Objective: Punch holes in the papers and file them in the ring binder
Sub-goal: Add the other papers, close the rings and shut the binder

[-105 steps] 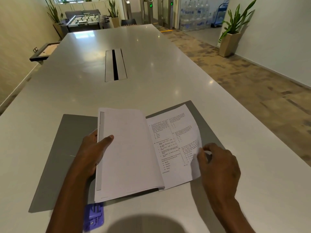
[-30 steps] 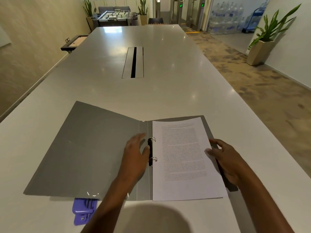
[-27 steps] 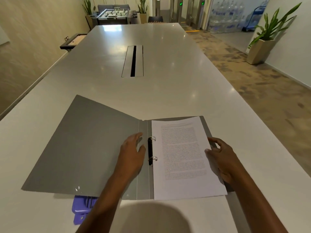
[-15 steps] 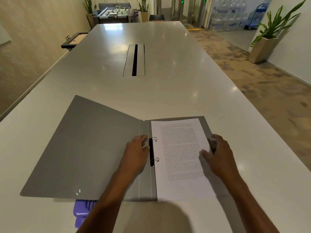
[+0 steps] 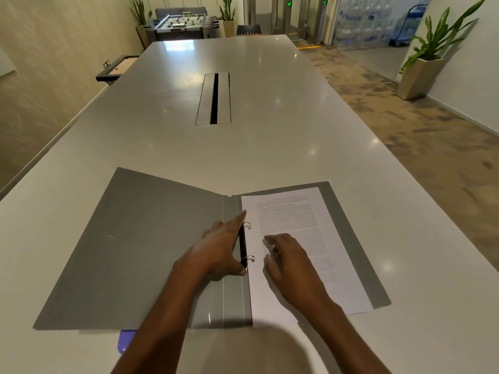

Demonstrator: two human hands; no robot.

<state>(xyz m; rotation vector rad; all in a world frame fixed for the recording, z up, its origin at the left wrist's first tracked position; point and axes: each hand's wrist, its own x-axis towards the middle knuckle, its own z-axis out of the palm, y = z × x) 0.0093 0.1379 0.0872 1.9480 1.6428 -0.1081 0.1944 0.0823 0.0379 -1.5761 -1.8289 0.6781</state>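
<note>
Binder (image 5: 140, 247) is lying open and flat on the white table (image 5: 270, 147), filling the lower middle of the frame. Papers (image 5: 318, 220) are sitting on its right half, beside the two metal rings (image 5: 248, 242). The left hand (image 5: 218, 252) is resting open on the spine just left of the rings, fingers spread, gripping nothing. The right hand (image 5: 290, 257) is lying open on the papers just right of the rings. A purple hole punch (image 5: 124, 341) is peeking out under the binder's lower left edge.
</note>
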